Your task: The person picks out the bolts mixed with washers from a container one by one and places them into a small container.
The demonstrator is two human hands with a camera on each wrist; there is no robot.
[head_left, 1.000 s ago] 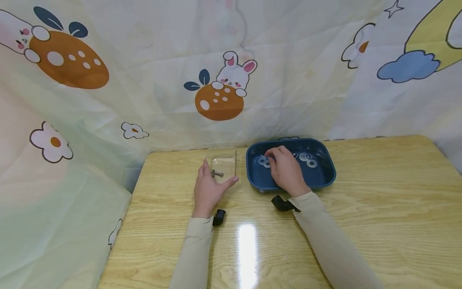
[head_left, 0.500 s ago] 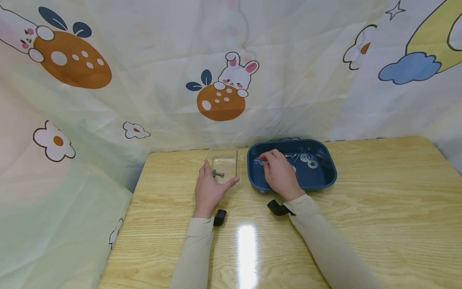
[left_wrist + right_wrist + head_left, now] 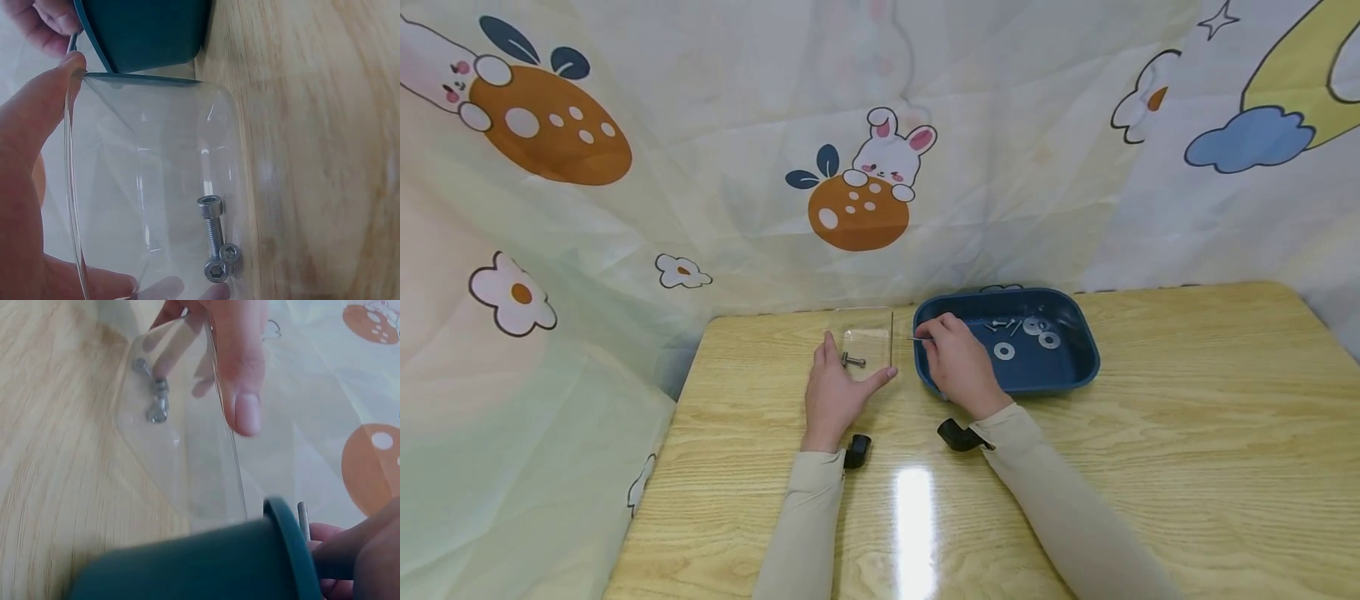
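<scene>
My left hand (image 3: 835, 398) grips a clear plastic box (image 3: 874, 321) across its width, thumb at the right rim and fingers along the left side. Several socket-head bolts (image 3: 214, 230) lie together on the bottom of the box. Between thumb and fingers my right hand (image 3: 959, 365) pinches another bolt (image 3: 917, 338) over the left rim of the dark blue tray (image 3: 1037, 380). Its threaded end (image 3: 304, 519) sticks up past the tray's edge in the right wrist view; the head is hidden by the fingers.
Inside the tray, flat washers (image 3: 1004, 352) and a few bolts (image 3: 999, 324) lie loose. Tray and box stand side by side near the back edge of the wooden table (image 3: 1187, 400). A printed cloth (image 3: 1000, 167) hangs behind them.
Pinching the bolt, my right hand has moved left from the tray's middle to its left rim, uncovering a washer. The left hand and the box have stayed in place.
</scene>
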